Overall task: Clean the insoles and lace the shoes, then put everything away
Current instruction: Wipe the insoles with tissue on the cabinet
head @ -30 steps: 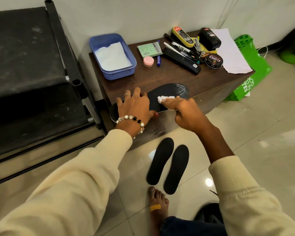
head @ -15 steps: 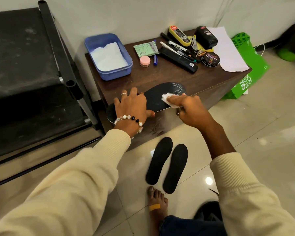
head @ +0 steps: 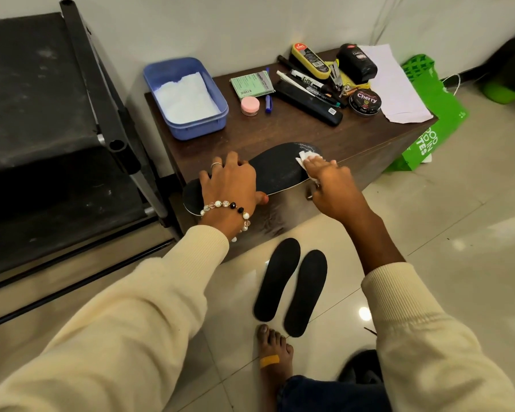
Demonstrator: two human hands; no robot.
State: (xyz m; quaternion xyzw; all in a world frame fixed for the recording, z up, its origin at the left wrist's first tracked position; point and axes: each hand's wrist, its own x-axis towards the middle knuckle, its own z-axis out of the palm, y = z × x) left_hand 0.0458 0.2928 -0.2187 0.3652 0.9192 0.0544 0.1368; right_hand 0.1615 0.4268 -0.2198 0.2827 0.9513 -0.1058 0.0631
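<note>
while left hand point(head: 231, 185) lies flat pinning insole point(head: 275, 171), right hand point(head: 329, 181) pinches tissue point(head: 305, 157); overhanging heel could tip off table point(head: 295, 129).

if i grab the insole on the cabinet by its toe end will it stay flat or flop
Probably flops: the insole looks thin and its heel overhangs the cabinet. Likely light. The left hand pinning it suggests that it slides under the tissue.

Green shopping bag point(head: 428, 126) on floor, beside cabinet. White paper sheet point(head: 396, 84) on cabinet top. Black rack point(head: 42, 114) at left.
</note>
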